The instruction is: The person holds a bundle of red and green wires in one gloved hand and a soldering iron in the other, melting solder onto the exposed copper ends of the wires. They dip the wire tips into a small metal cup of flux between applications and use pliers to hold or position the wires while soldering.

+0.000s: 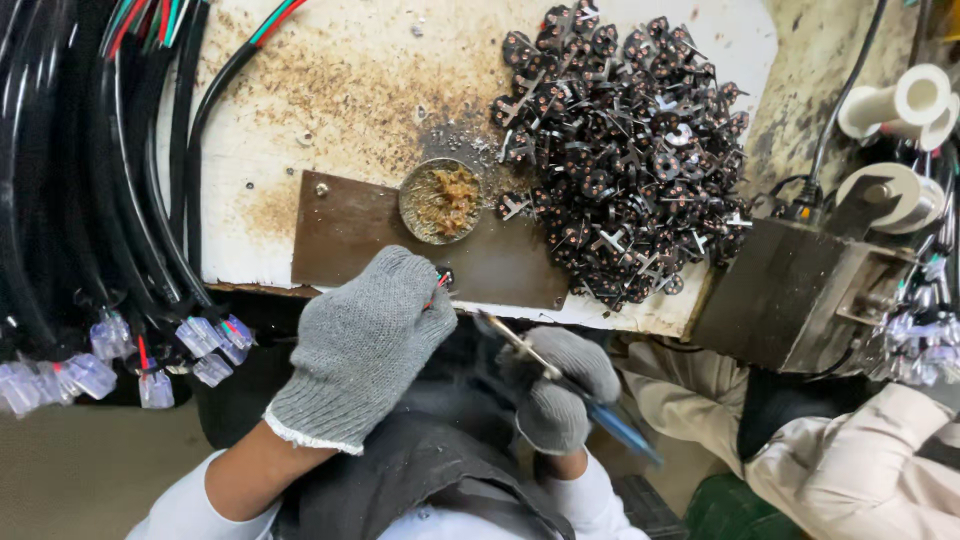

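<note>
A stained white surface [330, 90] fills the upper frame, bearing a brown metal plate [350, 235], a round tin of paste [440, 200] and, upper right, heaped small black parts [625, 150].

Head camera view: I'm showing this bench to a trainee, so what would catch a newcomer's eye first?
The big heap of small dark metal parts at the upper right of the stained white worktop. Next, the two grey knitted gloves: the left hand pinches a small wired piece, and the right hand grips a blue-handled soldering iron. Between them and the heap sits a round tin of brownish paste.

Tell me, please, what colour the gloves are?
Grey knit, on both the left hand and the right hand; head view.
</note>
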The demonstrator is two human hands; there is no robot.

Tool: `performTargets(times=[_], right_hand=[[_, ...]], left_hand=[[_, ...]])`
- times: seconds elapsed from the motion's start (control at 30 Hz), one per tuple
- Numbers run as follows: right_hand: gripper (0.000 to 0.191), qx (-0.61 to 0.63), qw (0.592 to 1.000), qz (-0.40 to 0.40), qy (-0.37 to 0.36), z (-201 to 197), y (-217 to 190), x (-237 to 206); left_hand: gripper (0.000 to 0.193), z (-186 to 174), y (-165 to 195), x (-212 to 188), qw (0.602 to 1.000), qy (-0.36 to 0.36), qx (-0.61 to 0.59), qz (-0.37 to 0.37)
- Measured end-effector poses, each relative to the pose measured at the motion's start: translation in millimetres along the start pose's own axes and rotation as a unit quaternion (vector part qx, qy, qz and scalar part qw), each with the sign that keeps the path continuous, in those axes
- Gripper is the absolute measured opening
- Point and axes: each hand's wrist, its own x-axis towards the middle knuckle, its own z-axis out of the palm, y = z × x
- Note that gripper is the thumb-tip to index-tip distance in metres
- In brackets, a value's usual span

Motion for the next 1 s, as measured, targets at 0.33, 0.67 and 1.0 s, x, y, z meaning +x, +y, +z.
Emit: performTargets(times=[0.33, 0.67, 1.0], right_hand=[[0.010, -0.238, 0.900, -0.236, 0.279, 36, -3, 40], [0.031, 0.082, 0.965, -0.111, 0.222, 56, -41, 55], [0.039, -0.063, 0.960, -0.155, 0.224, 50, -56, 79]], left_hand=[[0.014, -7, -8, 0, 1.000, 0.021, -0.005, 0.014], [0.013, -31, -10, -5, 0.995, -0.008, 0.077, -0.060], [0.016, -34, -29, -16, 0.997, 0.069, -0.028, -0.022]])
